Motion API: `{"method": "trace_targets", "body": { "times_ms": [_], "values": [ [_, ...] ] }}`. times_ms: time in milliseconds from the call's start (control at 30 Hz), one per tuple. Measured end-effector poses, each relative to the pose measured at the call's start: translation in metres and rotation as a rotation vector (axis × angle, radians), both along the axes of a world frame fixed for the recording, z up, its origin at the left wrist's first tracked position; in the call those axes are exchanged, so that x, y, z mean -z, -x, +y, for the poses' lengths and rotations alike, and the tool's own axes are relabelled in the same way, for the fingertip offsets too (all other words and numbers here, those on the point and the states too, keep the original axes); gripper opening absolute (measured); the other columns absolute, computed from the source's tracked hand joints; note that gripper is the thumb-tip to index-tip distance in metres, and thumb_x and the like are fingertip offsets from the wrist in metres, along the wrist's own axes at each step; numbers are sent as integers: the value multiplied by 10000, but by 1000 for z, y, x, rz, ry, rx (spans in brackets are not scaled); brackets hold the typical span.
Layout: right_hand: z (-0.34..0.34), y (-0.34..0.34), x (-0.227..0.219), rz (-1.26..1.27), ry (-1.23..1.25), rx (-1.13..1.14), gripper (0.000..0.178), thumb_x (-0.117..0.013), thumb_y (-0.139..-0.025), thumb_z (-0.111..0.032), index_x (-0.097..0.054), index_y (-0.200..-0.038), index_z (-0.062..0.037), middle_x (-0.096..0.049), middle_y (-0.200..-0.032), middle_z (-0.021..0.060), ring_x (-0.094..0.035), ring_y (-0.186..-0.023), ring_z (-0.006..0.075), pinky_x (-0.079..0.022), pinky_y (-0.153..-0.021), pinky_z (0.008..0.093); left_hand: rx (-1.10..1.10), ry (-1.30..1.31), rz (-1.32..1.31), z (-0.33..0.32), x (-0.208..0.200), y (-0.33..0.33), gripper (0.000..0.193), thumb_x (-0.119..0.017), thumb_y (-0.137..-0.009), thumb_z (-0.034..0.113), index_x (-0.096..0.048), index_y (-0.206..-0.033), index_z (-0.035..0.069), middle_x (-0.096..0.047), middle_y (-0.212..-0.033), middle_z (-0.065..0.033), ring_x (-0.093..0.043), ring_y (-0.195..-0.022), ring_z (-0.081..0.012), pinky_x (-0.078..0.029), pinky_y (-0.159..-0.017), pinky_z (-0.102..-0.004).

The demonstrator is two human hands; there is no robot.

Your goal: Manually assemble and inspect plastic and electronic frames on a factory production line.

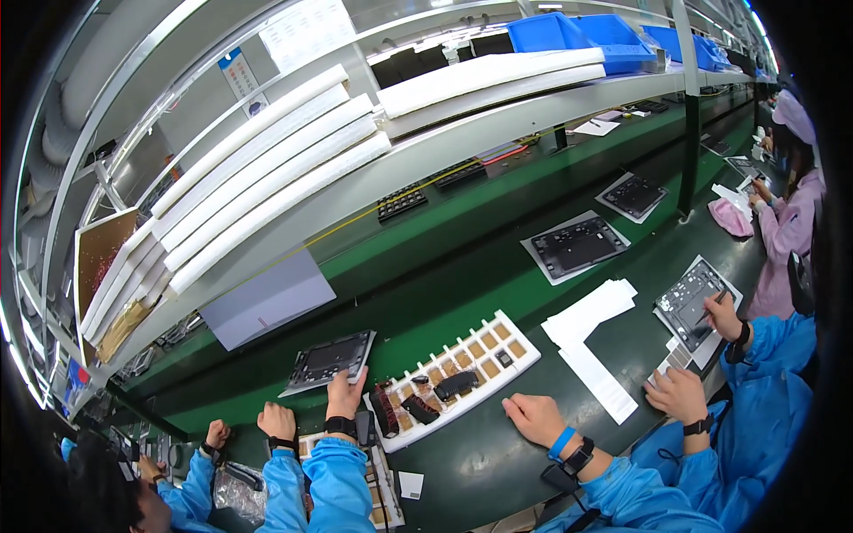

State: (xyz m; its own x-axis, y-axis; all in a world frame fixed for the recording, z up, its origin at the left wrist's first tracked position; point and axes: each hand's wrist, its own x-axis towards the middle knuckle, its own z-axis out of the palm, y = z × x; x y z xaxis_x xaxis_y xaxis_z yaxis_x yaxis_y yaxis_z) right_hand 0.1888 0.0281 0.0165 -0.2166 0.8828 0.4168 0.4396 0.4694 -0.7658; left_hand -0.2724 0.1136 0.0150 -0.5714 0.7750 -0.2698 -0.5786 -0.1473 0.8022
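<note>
Dark flat panel (329,360), a shallow grey-black tray-like plate with a pale rim and small cut-outs, lies tilted on the green tabletop (462,258), just beyond the left hand (345,388). That hand reaches forward with fingers curled onto the panel's near edge, gripping it lightly there; a black wrist strap sits above a blue sleeve. The right hand (533,417) rests well apart to the right, loosely curled with knuckles up on the dark mat, holding nothing; it wears a blue band and a black watch-like strap.

Between the two hands sits a white compartment tray (462,369), long and rectangular, its square pockets lined in tan. Several black parts lie in the pockets nearest the left hand, one ribbed with red marks. To the right of it lie white paper strips (591,342), flat and matte, fanned at an angle.

Farther along the belt rest more dark panels on white sheets (576,246). A neighbour's hands in blue sleeves work on another panel (689,302) at the right, one of them holding a thin tool. Another person's hands show at the lower left. Overhead, a metal shelf carries long white foam slabs (267,178) and blue bins (577,35).
</note>
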Motion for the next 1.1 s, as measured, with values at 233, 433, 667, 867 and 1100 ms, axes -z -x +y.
{"method": "trace_targets", "body": {
  "times_ms": [233, 433, 667, 867, 1100],
  "values": [
    [-4, -1, -6, -57, -20, 1, 383, -603, -1040, -295, -576, -742, -56, -631, -679, 158, -642, -656, 408, -494, -585, 504, 399, 36, -174, -10, -30, -23, 346, -467, -1058, 92, -463, -1241, -202, -614, -1276, -359, -659, -1209, -429, -630, -993, -385],
    [2, -3, 1, -71, 3, 6, 372, -604, -1039, -288, -591, -753, -50, -638, -700, 176, -652, -689, 416, -496, -604, 507, 549, -110, 221, -71, -134, -72, 168, -602, -1044, 192, -662, -1131, 62, -708, -974, -63, -689, -787, -170, -516, -588, -249],
    [17, -15, -6, 320, 447, -23, 399, -613, -1065, -293, -610, -748, -51, -562, -595, 28, -515, -539, 122, -385, -524, 295, 518, -952, 919, -227, -306, -202, 132, -610, -992, 151, -550, -907, 70, -596, -745, -77, -585, -704, -223, -518, -775, -349],
    [119, -27, -43, 315, 198, -13, 366, -614, -1078, -290, -590, -788, -69, -517, -664, -46, -452, -628, 36, -362, -545, 252, 360, -379, 2420, -114, -93, 108, 60, -618, -874, 138, -594, -890, 85, -580, -922, -74, -592, -909, -243, -527, -833, -348],
    [216, -71, -47, -584, -160, 126, 184, -701, -926, -180, -700, -1062, -56, -695, -978, 145, -690, -914, 324, -556, -807, 431, 221, -124, 2798, -102, -23, 155, 100, -606, -808, 170, -551, -750, 110, -546, -857, -46, -577, -904, -219, -514, -779, -338]
  ]
}}
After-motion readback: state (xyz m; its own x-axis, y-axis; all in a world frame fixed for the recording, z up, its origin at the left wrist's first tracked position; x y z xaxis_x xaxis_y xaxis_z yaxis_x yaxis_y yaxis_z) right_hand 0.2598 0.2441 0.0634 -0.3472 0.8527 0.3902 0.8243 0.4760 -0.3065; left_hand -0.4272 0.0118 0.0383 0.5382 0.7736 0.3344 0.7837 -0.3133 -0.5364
